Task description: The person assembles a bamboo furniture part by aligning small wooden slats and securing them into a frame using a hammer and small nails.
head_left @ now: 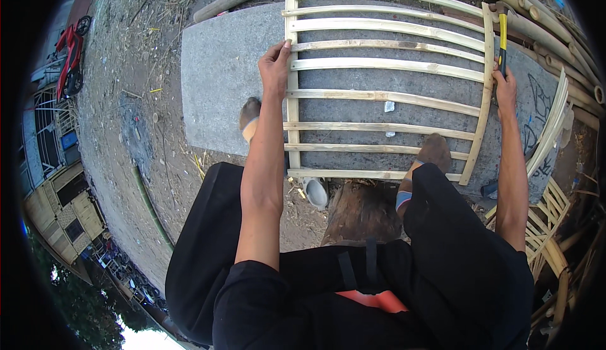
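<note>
A bamboo slat frame [391, 66] lies in front of me, with several pale cross slats joined to a strip at each side. My left hand [275, 66] is closed on its left side strip, the thumb pressed on top. In my right hand [505, 91] is a hammer [503, 34] with a yellow and black handle, its head pointing away from me. The fingers of that hand are beside or touching the frame's right strip; which, I cannot tell. My right foot [434, 153] rests over the near right slats.
Under the frame is a grey slab [221, 66], with small clear plastic bits [389, 106] on it. Bamboo poles [555, 28] lie behind and to the right. Near me are a wooden stump [363, 214] and a grey bowl [316, 193]. Another slatted piece [543, 217] leans at right.
</note>
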`<move>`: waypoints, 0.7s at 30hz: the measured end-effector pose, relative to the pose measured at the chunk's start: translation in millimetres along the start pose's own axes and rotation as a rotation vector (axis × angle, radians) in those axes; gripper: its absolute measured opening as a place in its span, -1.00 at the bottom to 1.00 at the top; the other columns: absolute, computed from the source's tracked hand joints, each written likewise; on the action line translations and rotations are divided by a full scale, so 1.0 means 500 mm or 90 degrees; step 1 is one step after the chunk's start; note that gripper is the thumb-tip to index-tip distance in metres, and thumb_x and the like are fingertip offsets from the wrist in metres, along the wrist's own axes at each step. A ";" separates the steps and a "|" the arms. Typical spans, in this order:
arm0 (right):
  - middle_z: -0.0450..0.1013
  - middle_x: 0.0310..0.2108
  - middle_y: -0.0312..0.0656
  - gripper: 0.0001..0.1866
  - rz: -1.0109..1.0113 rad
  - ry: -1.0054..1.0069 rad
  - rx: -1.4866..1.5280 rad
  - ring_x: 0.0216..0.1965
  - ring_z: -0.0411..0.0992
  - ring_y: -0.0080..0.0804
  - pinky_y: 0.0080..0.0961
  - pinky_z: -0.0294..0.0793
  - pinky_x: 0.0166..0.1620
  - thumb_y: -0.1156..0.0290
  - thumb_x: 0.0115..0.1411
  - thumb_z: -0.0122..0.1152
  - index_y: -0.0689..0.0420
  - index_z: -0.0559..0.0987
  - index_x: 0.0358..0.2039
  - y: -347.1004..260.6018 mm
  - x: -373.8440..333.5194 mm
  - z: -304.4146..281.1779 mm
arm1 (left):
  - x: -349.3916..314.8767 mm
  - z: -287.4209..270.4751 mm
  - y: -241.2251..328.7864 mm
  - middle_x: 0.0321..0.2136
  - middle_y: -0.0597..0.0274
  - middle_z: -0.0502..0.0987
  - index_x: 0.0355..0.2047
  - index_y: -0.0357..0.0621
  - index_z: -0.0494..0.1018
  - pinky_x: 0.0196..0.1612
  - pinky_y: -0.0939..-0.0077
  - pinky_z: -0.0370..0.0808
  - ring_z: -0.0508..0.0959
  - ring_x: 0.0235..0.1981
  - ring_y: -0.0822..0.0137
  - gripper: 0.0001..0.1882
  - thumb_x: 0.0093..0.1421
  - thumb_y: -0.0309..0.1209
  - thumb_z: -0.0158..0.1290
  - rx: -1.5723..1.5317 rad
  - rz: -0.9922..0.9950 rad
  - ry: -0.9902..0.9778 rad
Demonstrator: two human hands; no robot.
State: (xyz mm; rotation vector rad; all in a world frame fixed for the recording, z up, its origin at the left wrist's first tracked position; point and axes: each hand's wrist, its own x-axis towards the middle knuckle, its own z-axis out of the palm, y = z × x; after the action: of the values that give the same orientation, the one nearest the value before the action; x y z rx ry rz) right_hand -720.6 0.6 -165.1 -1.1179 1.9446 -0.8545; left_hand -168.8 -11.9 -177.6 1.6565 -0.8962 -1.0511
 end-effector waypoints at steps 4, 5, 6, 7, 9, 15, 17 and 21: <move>0.51 -0.12 -0.19 -0.54 0.001 0.002 0.001 -0.10 0.43 -0.45 -0.51 0.32 0.03 0.32 0.19 0.09 0.12 0.51 0.12 -0.005 -0.002 0.001 | -0.003 0.004 0.004 -0.07 0.08 0.58 -0.09 -0.29 0.59 0.04 0.46 0.43 0.53 -0.08 0.35 -0.66 0.23 -0.30 0.20 0.002 0.015 0.016; 0.52 -0.11 -0.18 -0.54 0.003 0.004 -0.002 -0.08 0.43 -0.45 -0.51 0.31 0.04 0.32 0.19 0.08 0.12 0.51 0.12 -0.003 -0.002 0.001 | -0.003 0.003 0.003 -0.03 0.06 0.56 -0.09 -0.29 0.59 0.07 0.44 0.42 0.53 -0.04 0.33 -0.66 0.23 -0.30 0.20 0.002 0.029 0.014; 0.51 -0.12 -0.20 -0.54 -0.004 0.001 0.001 -0.09 0.42 -0.46 -0.52 0.31 0.04 0.33 0.19 0.08 0.12 0.51 0.12 0.000 -0.001 -0.001 | -0.005 0.003 0.001 -0.02 0.05 0.56 -0.10 -0.29 0.59 0.07 0.44 0.42 0.53 -0.03 0.32 -0.67 0.22 -0.31 0.20 0.018 0.049 0.018; 0.51 -0.13 -0.22 -0.54 -0.011 -0.002 0.004 -0.09 0.42 -0.47 -0.53 0.31 0.04 0.33 0.19 0.08 0.11 0.52 0.12 0.004 0.000 -0.002 | -0.007 0.003 -0.001 -0.01 0.05 0.55 -0.12 -0.30 0.60 0.08 0.44 0.42 0.52 -0.02 0.30 -0.68 0.22 -0.31 0.21 0.034 0.070 0.021; 0.49 -0.15 -0.25 -0.54 -0.020 -0.006 0.010 -0.10 0.41 -0.49 -0.56 0.30 0.04 0.34 0.19 0.08 0.10 0.52 0.12 0.003 -0.002 0.000 | -0.009 -0.003 -0.004 -0.01 0.05 0.55 -0.14 -0.29 0.61 0.08 0.44 0.42 0.52 -0.01 0.29 -0.70 0.21 -0.32 0.22 0.062 0.091 0.024; 0.37 -0.29 -0.43 -0.58 -0.019 0.010 0.029 -0.25 0.30 -0.63 -0.70 0.26 -0.06 0.44 0.21 0.04 0.13 0.54 0.09 -0.021 -0.019 0.006 | -0.012 -0.002 0.001 -0.08 0.08 0.57 -0.18 -0.24 0.64 0.05 0.47 0.42 0.53 -0.03 0.30 -0.73 0.18 -0.33 0.25 0.115 0.107 0.022; 0.35 -0.32 -0.44 -0.58 -0.016 0.023 0.034 -0.28 0.28 -0.64 -0.71 0.26 -0.09 0.44 0.20 0.04 0.12 0.54 0.10 -0.027 -0.024 0.010 | -0.010 -0.003 0.001 -0.09 0.09 0.57 -0.19 -0.23 0.64 0.04 0.48 0.42 0.53 -0.04 0.30 -0.73 0.17 -0.32 0.26 0.116 0.108 0.020; 0.32 -0.34 -0.45 -0.58 -0.018 0.014 0.043 -0.31 0.25 -0.65 -0.72 0.25 -0.13 0.44 0.20 0.04 0.12 0.54 0.09 -0.017 -0.019 0.007 | -0.003 -0.001 0.003 -0.10 0.09 0.58 -0.18 -0.23 0.64 0.02 0.48 0.43 0.53 -0.06 0.30 -0.72 0.16 -0.31 0.26 0.108 0.091 0.010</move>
State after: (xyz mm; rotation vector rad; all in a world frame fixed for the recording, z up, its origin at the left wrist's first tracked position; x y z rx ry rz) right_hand -710.8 4.9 -157.9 -1.1036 1.9069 -0.9445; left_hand -169.1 -10.9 -175.8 1.7087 -1.1013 -0.8834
